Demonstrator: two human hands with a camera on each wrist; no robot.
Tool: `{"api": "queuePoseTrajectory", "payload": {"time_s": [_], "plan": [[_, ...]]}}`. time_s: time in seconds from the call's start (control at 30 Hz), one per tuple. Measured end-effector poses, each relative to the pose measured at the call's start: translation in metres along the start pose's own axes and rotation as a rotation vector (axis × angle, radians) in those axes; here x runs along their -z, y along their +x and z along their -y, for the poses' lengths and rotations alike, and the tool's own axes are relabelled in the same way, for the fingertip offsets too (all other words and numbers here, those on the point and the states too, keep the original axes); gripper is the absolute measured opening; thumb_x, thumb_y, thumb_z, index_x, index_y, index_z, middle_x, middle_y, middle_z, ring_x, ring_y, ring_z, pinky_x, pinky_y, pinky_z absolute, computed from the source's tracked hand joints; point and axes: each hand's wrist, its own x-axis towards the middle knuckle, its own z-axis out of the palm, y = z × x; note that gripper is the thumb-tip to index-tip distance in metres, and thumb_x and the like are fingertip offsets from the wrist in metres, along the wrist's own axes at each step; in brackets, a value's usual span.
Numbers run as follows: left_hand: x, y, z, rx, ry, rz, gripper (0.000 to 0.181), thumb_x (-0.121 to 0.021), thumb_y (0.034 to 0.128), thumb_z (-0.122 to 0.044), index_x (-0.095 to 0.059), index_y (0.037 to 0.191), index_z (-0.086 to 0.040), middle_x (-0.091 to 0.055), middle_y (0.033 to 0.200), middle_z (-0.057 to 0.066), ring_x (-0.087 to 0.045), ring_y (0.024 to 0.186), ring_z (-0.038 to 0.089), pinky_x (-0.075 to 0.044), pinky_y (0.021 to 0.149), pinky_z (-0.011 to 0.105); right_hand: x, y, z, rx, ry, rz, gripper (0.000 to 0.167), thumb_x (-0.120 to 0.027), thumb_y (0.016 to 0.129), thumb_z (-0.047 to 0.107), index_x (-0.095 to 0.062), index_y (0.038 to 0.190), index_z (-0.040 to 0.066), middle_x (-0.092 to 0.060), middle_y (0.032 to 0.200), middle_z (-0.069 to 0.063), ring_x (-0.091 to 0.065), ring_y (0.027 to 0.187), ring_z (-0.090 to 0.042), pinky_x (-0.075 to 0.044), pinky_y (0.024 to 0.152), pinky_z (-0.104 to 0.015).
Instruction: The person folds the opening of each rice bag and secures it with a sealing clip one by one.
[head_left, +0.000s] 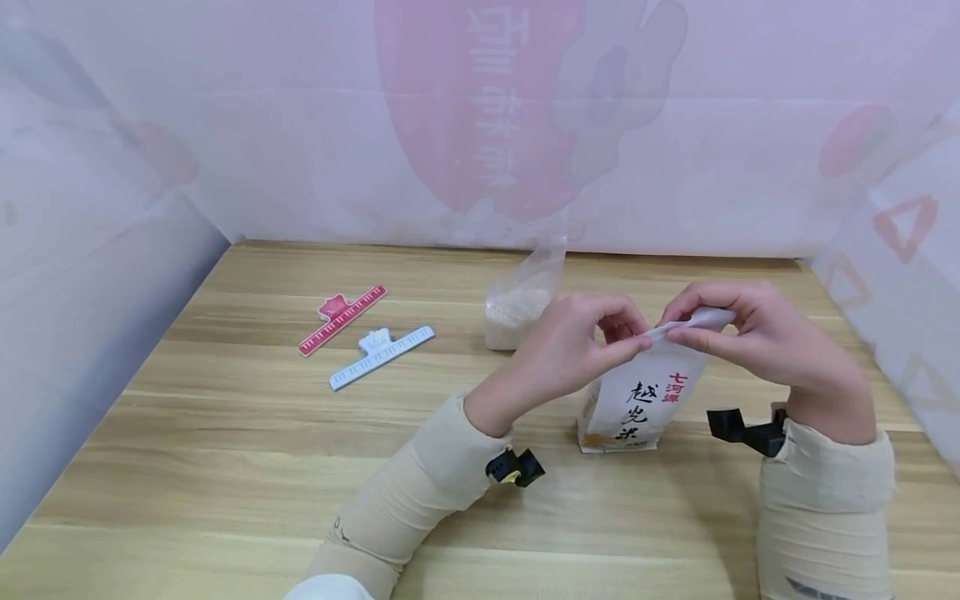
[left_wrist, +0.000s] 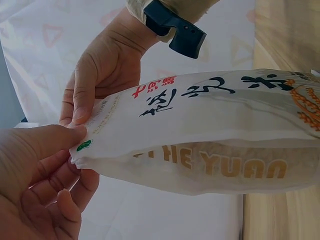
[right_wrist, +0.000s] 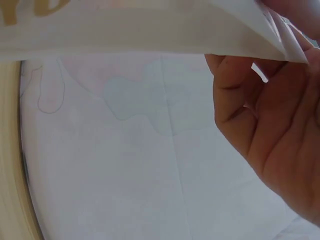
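Note:
A white rice bag (head_left: 637,400) with black and red characters stands on the table in the head view, its top edge between both hands. My left hand (head_left: 566,346) pinches the left end of that edge with thumb and fingers. On the other end, my right hand (head_left: 765,337) grips the top, thumb in front and fingers behind. The left wrist view shows the rice bag (left_wrist: 210,115) from its side, with gold lettering on the side panel. In the right wrist view, the rice bag (right_wrist: 140,30) crosses the top, partly cut off, beside the curled right fingers (right_wrist: 235,95).
A clear bag of white grains (head_left: 513,312) stands behind the left hand. Towards the left lie a red ruler-shaped clip (head_left: 342,321) and a light blue one (head_left: 382,357). Printed cloth walls (head_left: 300,167) enclose the wooden table (head_left: 225,467) at the back and sides.

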Motion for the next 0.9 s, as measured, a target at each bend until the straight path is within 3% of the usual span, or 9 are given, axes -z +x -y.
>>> {"api": "queuePoseTrajectory", "payload": {"time_s": [0.27,0.47,0.7,0.9], "plan": [[0.002,0.0,0.0,-0.059,0.023,0.003,0.006,-0.07,0.0921,-0.009,-0.068,0.087,-0.009,-0.07,0.079,-0.001,-0.059,0.073,0.005,-0.044,0.066,0.01,0.001,0.0,-0.002,0.037,-0.028,-0.014,0.039,-0.074,0.075,-0.018,-0.072,0.095,0.016,-0.071,0.086,0.005,-0.064,0.078,-0.002,-0.05,0.066,-0.014],[0.002,0.001,0.002,-0.07,0.027,0.018,0.008,-0.07,0.0915,-0.007,-0.066,0.085,-0.009,-0.07,0.08,0.0,-0.06,0.074,0.006,-0.045,0.068,0.009,0.0,0.001,-0.002,0.042,-0.052,-0.025,0.04,-0.075,0.074,-0.017,-0.072,0.094,0.017,-0.071,0.085,0.006,-0.064,0.076,-0.001,-0.049,0.064,-0.013],[0.001,0.0,0.004,-0.078,0.034,0.017,0.009,-0.069,0.0908,-0.004,-0.065,0.084,-0.008,-0.069,0.08,0.001,-0.061,0.075,0.007,-0.046,0.069,0.009,-0.004,0.004,0.003,-0.009,-0.078,-0.076,0.026,-0.075,0.079,-0.01,-0.073,0.085,0.015,-0.07,0.079,0.008,-0.062,0.07,-0.001,-0.048,0.063,-0.014],[-0.001,-0.001,0.004,-0.107,0.074,-0.007,0.011,-0.068,0.09,-0.001,-0.064,0.082,-0.007,-0.068,0.08,0.001,-0.061,0.074,0.007,-0.045,0.069,0.009,-0.012,0.008,0.009,-0.084,-0.09,-0.152,0.029,-0.074,0.079,-0.011,-0.07,0.077,0.017,-0.064,0.071,0.009,-0.054,0.06,-0.001,-0.043,0.057,-0.016]]}}
